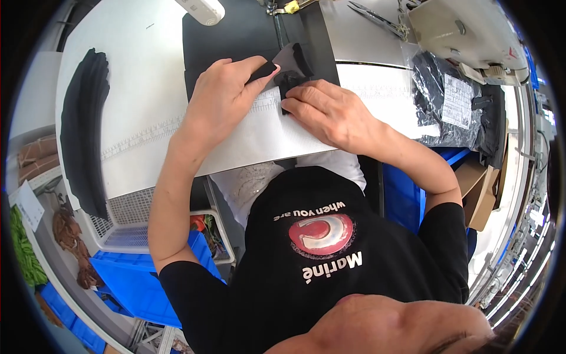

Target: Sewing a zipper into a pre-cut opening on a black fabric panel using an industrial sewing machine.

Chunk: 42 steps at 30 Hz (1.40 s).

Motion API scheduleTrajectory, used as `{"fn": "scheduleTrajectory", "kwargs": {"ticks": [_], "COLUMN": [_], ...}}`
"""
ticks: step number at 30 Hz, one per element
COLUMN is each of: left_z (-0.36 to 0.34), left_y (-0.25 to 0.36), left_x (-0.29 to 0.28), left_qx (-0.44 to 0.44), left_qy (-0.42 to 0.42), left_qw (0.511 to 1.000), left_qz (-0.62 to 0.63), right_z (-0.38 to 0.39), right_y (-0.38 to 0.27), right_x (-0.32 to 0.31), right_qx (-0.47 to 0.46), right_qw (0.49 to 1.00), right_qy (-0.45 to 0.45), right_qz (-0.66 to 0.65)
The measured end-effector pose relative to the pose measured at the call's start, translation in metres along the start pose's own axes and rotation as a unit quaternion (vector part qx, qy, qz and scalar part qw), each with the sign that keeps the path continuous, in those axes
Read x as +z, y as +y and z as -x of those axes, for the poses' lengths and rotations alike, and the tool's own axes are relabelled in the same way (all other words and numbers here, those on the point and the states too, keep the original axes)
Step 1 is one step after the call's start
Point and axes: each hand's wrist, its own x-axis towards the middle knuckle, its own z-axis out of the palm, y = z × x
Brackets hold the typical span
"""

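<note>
My left hand (227,94) is closed, thumb and forefinger pinching the edge of a small black fabric piece (293,59). From the other side my right hand (336,112) pinches the same dark fabric, its fingers bent close together over the table. The piece is folded and partly curled up, with a greyish side showing between the hands. Beneath and behind it lies a larger flat black panel (227,35), crossed by a dark strip running toward the machine's metal parts (274,9). My fingers hide part of the held fabric.
A stack of black fabric (85,130) lies along the left of the white table (138,168). A ruler scale (144,137) crosses the tabletop. Scissors (374,17) lie at the back right, near a plastic-wrapped package (439,100). Blue bins (147,283) stand below.
</note>
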Motion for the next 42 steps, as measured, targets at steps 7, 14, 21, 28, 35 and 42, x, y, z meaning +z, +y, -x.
{"fn": "scheduleTrajectory", "kwargs": {"ticks": [7,14,21,28,35,42], "left_z": [-0.002,-0.004,-0.006,-0.007,-0.001,0.005], "left_y": [0.001,0.004,0.024,0.024,0.029,0.022], "left_x": [-0.001,-0.008,-0.026,-0.029,-0.026,-0.019], "left_qx": [-0.005,-0.028,-0.019,0.048,0.051,0.053], "left_qy": [0.001,-0.048,-0.033,-0.011,-0.015,-0.022], "left_qw": [1.0,0.998,0.999,0.997,0.997,0.997], "left_qz": [0.007,0.004,-0.028,-0.056,-0.063,-0.058], "right_z": [-0.008,-0.003,0.006,0.007,0.008,0.009], "right_y": [0.007,0.004,0.005,0.007,0.006,-0.005], "right_x": [-0.007,0.003,0.003,0.007,0.007,0.009], "right_qx": [0.1,-0.009,-0.05,-0.073,-0.074,-0.103], "right_qw": [0.984,0.998,0.995,0.994,0.994,0.991], "right_qy": [0.026,0.06,0.087,0.084,0.077,0.082], "right_qz": [-0.146,-0.019,0.014,0.021,0.034,0.034]}}
